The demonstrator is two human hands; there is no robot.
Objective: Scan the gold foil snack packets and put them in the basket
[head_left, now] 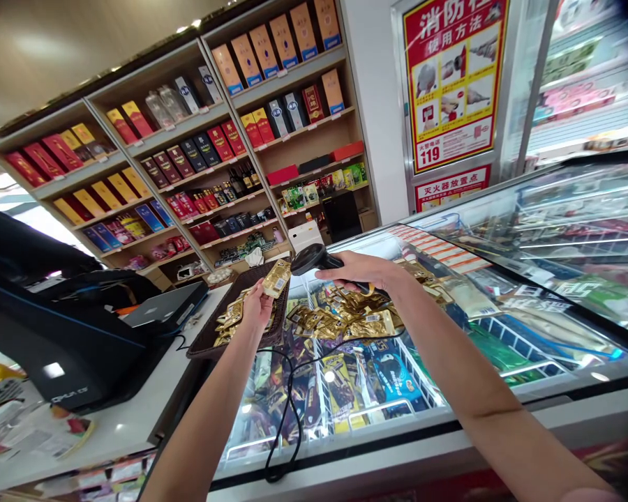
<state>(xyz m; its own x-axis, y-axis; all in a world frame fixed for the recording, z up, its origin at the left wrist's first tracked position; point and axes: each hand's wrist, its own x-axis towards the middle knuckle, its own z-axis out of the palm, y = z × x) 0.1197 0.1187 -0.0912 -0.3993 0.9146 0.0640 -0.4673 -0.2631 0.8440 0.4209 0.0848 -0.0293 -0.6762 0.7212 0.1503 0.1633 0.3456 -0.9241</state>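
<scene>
My left hand [258, 305] pinches a small gold packet [277, 278] and holds it up above a dark woven tray [205, 339] that carries more gold packets. My right hand [363, 270] grips the handle of a black barcode scanner [312, 259], whose head sits just right of the packet and faces it. The scanner's black cable [287, 408] hangs down and loops over the freezer lid. A pile of gold packets [345, 317] lies on the glass under my right hand.
A glass-topped chest freezer [507, 335] with ice creams fills the centre and right. A black checkout terminal [57, 328] stands on the white counter [115, 425] at left. Wooden shelves [199, 160] with boxed liquor line the back wall; a red fire-safety poster [453, 77] hangs at right.
</scene>
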